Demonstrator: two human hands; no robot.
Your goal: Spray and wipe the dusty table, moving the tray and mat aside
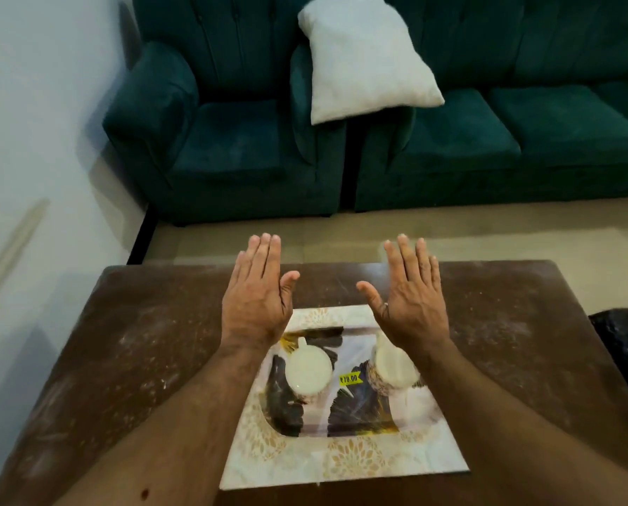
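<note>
Both hands are raised above the brown desk, palms facing away and fingers straight: the left hand and the right hand each have a released grip and hold nothing. The tray, with a dark leaf pattern and a yellow price sticker, lies on a pale mat with gold floral print, near the middle of the desk and toward the near edge. Two white mugs stand in the tray: the left mug in full view, the right mug partly hidden by the right wrist. Pale dust streaks cover the desk on both sides of the mat. No spray bottle or cloth is in view. The step in hand appears to be removal of the tray. Recommended procedure: lower both hands to the opposite short edges of the tray, grip under the rim, and lift level so that the mugs do not slide or tip. The mat should be lifted afterwards, not dragged, so that dust is not smeared. A dark plastic bag lies at the right edge of the desk; whether it rests on the desk or beside it cannot be determined.
</note>
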